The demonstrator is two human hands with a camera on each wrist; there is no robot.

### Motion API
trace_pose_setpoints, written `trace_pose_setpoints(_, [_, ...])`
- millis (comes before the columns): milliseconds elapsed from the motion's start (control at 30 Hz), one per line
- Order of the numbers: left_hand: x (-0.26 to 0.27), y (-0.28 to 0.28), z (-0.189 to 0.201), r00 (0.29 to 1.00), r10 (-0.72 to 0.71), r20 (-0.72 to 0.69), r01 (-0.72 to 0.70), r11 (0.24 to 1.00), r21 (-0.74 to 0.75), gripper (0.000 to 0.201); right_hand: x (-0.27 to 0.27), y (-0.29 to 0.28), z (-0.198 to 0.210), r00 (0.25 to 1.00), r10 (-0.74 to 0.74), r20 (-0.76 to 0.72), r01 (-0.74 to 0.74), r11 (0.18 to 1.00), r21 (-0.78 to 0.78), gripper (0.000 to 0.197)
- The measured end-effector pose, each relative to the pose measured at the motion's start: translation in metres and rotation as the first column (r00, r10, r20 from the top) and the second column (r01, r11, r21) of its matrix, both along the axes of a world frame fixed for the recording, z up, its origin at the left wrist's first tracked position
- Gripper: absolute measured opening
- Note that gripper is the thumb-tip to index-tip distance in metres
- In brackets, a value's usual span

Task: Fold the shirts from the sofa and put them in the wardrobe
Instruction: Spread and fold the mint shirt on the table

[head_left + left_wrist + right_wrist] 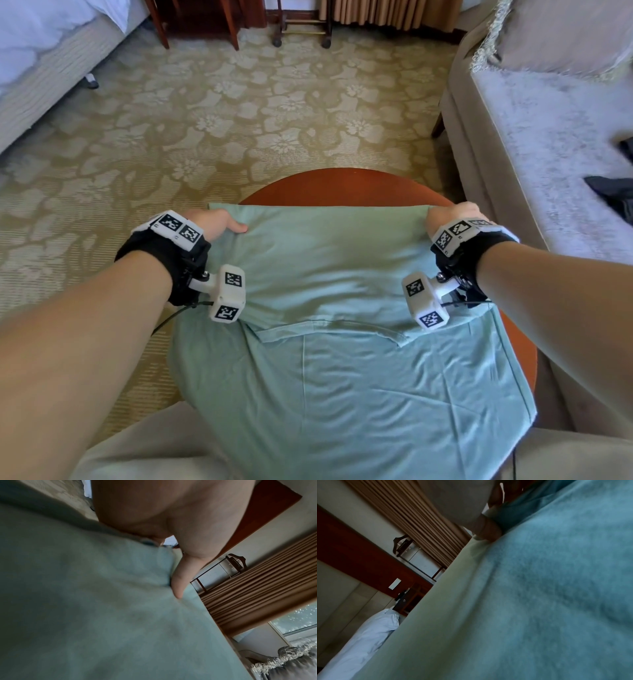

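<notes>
A pale green shirt (pixel 329 274) lies spread over a round reddish-brown table (pixel 342 186), its near part hanging toward my lap. My left hand (pixel 219 224) pinches the shirt's far left corner, thumb lying on top of the cloth. My right hand (pixel 448 214) grips the far right corner, fingers curled under the fold. In the left wrist view the thumb (pixel 180 582) presses into the green shirt (pixel 85 601). The right wrist view is filled by the green shirt (pixel 539 601), with a fingertip (pixel 488 532) against it. A dark garment (pixel 613 198) lies on the sofa seat.
A grey sofa (pixel 548 120) with a fringed cushion (pixel 561 34) stands to the right. A bed (pixel 44 61) stands at the far left. Patterned carpet (pixel 239 113) stretches beyond the table. Wooden furniture legs (pixel 233 24) and a wheeled rack (pixel 301 31) stand at the back by curtains.
</notes>
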State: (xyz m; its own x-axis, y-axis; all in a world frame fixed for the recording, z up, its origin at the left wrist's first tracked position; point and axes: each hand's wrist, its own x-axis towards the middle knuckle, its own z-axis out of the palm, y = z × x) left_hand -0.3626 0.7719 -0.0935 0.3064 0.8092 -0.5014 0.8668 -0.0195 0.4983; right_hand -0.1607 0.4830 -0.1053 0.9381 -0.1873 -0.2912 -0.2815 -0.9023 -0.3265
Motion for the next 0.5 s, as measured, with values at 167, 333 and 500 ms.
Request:
trace_pose_setpoints(167, [0.013,0.009,0.0,0.998,0.027,0.05,-0.032,0.994,0.108,0.071,0.009,0.004,0.008,0.998,0.033,0.055,-0.026,0.991,-0.129,0.043])
trace_pose_setpoints(333, [0.022,0.015,0.012,0.949,0.079,0.305,-0.116,0.987,0.107,0.041,0.012,0.011,0.028,0.993,0.075,0.093,-0.066,0.993,-0.097,0.033])
trace_pose_setpoints(500, [0.01,0.011,0.042,0.868,0.054,0.493,-0.113,0.99,0.09,0.033,-0.007,-0.002,0.067,0.98,0.199,0.006,-0.195,0.968,-0.159,0.032])
